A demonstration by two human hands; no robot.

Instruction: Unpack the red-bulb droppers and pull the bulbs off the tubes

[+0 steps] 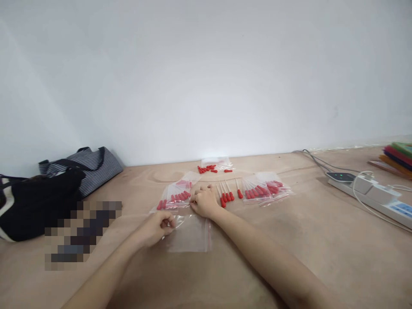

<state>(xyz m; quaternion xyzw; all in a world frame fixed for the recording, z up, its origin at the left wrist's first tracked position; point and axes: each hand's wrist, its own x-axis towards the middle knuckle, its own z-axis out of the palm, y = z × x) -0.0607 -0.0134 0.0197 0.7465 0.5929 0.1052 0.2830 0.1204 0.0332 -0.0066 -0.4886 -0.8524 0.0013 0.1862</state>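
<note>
A clear, flat zip bag (189, 236) lies in front of me, its pink-edged strip at the right. At the bag's upper left, my left hand (157, 228) is closed, thumb and fingers pinching its film. Beyond the bag, my right hand (204, 201) has curled fingers; what they hold, if anything, is hidden. It rests between zip bags of red-bulbed droppers (180, 196) on its left and loose red-bulbed droppers (228, 196) on its right. One more loose dropper (240, 193) lies slightly apart from that row.
More filled zip bags (257, 191) overlap to the right. Red bulbs (206, 168) and a clear packet (216, 162) lie near the wall. A power strip (380, 195) with cables is at right; a striped bag (99, 171) and black bag (38, 206) are at left.
</note>
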